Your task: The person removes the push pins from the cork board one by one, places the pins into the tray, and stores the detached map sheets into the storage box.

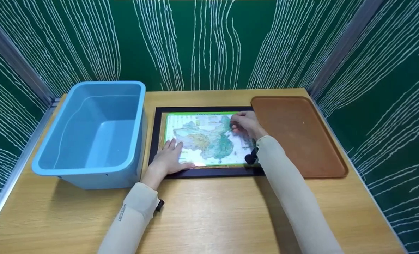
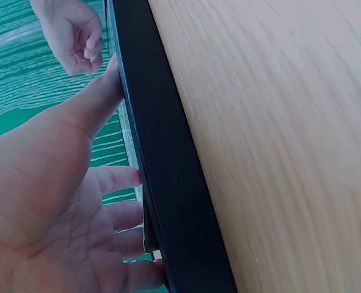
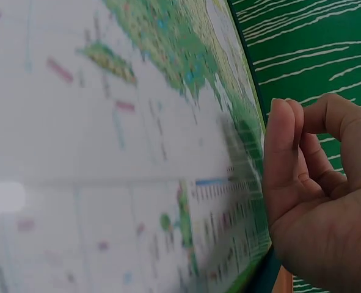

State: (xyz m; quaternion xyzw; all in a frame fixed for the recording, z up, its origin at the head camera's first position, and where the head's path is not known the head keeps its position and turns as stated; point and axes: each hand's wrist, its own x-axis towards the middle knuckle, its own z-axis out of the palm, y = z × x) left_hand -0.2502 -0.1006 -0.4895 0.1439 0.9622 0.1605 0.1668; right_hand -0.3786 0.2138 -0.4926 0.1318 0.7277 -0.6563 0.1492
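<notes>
A colourful printed map [image 1: 209, 137] with a glossy surface lies in a black frame [image 1: 209, 172] on the table. My left hand [image 1: 169, 158] rests with spread fingers on the frame's lower left corner and the map's edge. In the left wrist view its thumb [image 2: 98, 97] lies along the black frame border. Over the map's upper right part is my right hand [image 1: 244, 123], its fingers curled. The right wrist view shows the thumb of this right hand [image 3: 320, 165] meeting a fingertip beside the map; I see nothing between them.
To the left stands a deep light-blue plastic tub [image 1: 89, 172]. A brown tray [image 1: 297, 137] lies at the right, beside the frame and partly behind my right forearm. Green walls [image 1: 209, 46] with white wavy lines enclose the wooden table [image 1: 209, 211].
</notes>
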